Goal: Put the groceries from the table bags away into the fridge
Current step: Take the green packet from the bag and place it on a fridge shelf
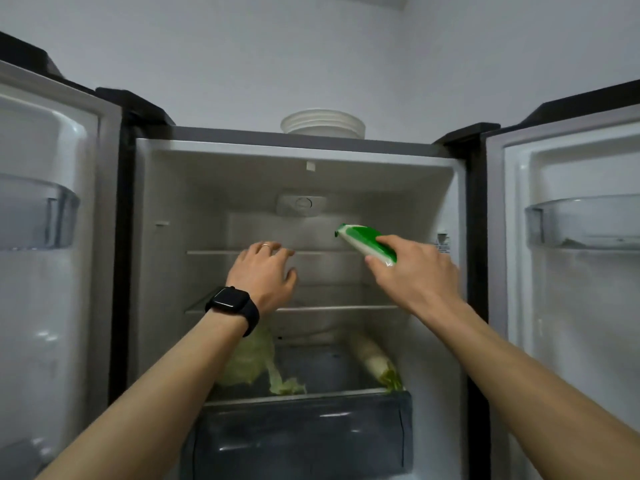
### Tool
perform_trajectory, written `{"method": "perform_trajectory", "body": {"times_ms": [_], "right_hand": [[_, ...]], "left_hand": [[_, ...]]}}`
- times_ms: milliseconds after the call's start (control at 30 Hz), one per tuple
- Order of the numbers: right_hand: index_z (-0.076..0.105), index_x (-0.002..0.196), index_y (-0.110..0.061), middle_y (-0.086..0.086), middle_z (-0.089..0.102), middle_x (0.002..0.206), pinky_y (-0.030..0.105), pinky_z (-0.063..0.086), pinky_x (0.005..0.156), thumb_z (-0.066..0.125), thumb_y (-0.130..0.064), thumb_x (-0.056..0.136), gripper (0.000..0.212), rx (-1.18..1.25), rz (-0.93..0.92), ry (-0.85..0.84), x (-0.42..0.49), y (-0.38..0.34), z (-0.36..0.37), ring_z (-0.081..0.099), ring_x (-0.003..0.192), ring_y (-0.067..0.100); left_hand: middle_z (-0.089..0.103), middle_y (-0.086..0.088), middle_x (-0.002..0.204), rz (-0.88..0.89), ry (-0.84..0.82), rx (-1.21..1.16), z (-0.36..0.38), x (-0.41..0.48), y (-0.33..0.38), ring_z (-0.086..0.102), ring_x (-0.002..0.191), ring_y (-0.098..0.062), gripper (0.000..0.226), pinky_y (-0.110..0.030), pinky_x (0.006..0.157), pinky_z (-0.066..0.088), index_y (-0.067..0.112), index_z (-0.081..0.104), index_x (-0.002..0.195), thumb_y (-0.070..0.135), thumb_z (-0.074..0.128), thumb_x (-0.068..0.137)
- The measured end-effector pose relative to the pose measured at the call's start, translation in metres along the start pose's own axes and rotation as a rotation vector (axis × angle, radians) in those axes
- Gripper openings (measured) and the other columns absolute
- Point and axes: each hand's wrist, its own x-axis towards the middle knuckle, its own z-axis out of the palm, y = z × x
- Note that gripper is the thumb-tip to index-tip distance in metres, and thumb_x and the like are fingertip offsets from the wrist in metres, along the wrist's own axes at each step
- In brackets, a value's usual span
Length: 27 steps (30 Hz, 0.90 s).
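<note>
Partly hidden, green packet (360, 239) is gripped by right hand (415, 271); left hand (263, 271) spread.

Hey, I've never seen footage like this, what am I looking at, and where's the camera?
No machine here: a person wears a camera on the head, so this one picture looks forward along both arms. Ahead stands a fridge, wide open. The right hand holds a green and white packet raised into the fridge opening. The left hand, a black watch on its wrist, is open and holds nothing. On the lower shelf lie a cabbage and a long white radish. White bowls sit stacked on top of the fridge.
</note>
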Motion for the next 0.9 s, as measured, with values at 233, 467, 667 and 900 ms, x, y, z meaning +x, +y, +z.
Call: {"method": "perform_trajectory", "body": {"times_ms": [233,467,667,900], "right_hand": [[0.057,0.131,-0.037,0.012,0.068,0.119,0.042,0.047,0.087,0.051,-0.05,0.094,0.039,-0.038,0.07,-0.02,0.092,0.004,0.057,0.062,0.109,0.041],[0.066,0.125,-0.029,0.013,0.066,0.123,0.035,0.048,0.082,0.057,-0.047,0.09,0.039,-0.062,0.126,-0.111,0.179,0.012,0.115,0.062,0.112,0.037],[0.052,0.141,-0.017,0.012,0.05,0.147,0.046,0.043,0.105,0.062,-0.068,0.08,0.08,-0.126,0.233,-0.358,0.219,0.025,0.163,0.051,0.131,0.035],[0.055,0.138,-0.011,0.019,0.05,0.146,0.041,0.04,0.1,0.035,-0.057,0.091,0.069,0.131,0.232,-0.319,0.221,0.034,0.164,0.05,0.13,0.038]], "left_hand": [[0.049,-0.002,0.148,0.044,0.028,-0.012,0.048,0.089,-0.008,0.039,0.138,-0.024,0.047,-0.042,0.114,0.029,0.03,0.052,0.141,0.047,0.036,0.099],[0.066,0.0,0.117,0.014,0.135,0.051,0.097,0.094,-0.013,0.058,0.105,-0.028,0.063,-0.037,0.094,0.035,0.037,0.059,0.122,0.059,0.007,0.094],[0.064,-0.001,0.117,-0.001,0.153,0.008,0.1,0.097,-0.015,0.055,0.105,-0.028,0.048,-0.037,0.095,0.034,0.038,0.056,0.124,0.057,0.018,0.1],[0.064,-0.001,0.119,-0.009,0.141,0.033,0.1,0.097,-0.012,0.055,0.106,-0.029,0.05,-0.037,0.094,0.034,0.038,0.056,0.124,0.056,0.017,0.1]]}}
